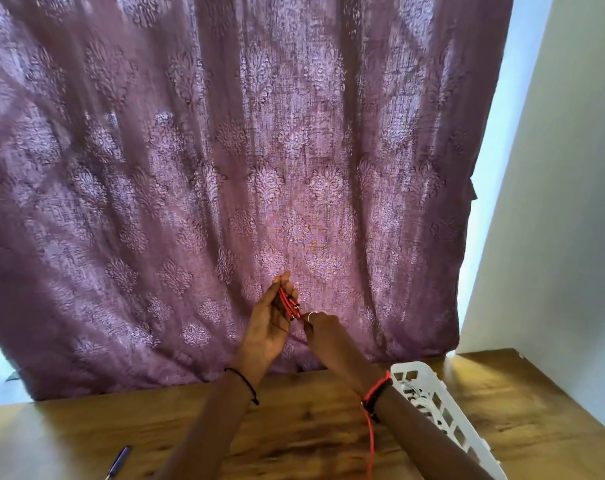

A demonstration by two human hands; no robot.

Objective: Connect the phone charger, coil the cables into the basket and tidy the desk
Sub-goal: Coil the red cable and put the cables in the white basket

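Fingers (287, 284) of left hand (268, 327) wrapped in red cable (289, 303), right hand (323, 329) pinching it, raised above desk (294, 427); white basket (439, 407) on desk.

A mauve curtain (225, 150) with a woven damask pattern fills most of the view, hanging in soft folds down to the back edge of a wooden counter (311, 427). Daylight glows through the cloth and shows bright blue-white past both its edges. A plain pale wall (564, 202) stands at the right
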